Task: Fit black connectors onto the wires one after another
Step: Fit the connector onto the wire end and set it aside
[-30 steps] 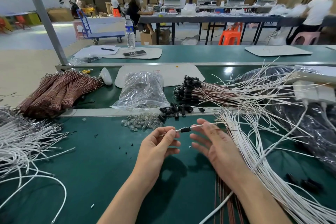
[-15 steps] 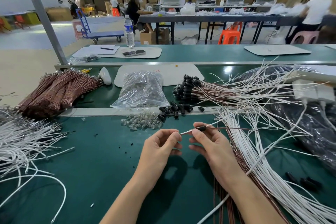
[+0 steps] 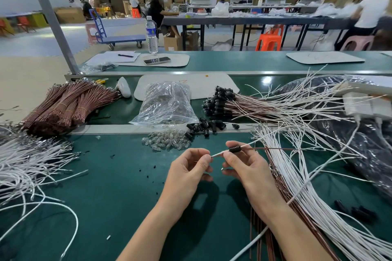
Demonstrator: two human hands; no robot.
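A black connector (image 3: 235, 149) sits on a white wire (image 3: 219, 152) held just above the green table. My right hand (image 3: 246, 165) pinches the connector between thumb and fingers; a brown wire (image 3: 275, 149) runs out of it to the right. My left hand (image 3: 191, 167) pinches the white wire's free end a little to the left. Loose black connectors (image 3: 203, 126) lie in a heap behind my hands. Finished wires with black connectors (image 3: 220, 101) are fanned out at the back right.
White wires (image 3: 307, 186) lie under and beside my right forearm, more white wires (image 3: 27, 161) at the left. Brown wire bundles (image 3: 63, 108) sit at back left. A clear bag (image 3: 167, 104) and small glass bulbs (image 3: 167, 142) lie straight ahead. A black plastic bag (image 3: 360, 144) fills the right.
My right hand has closed on the black connector and slid it to the right along the white wire, away from my left hand. A brown wire now trails from it.
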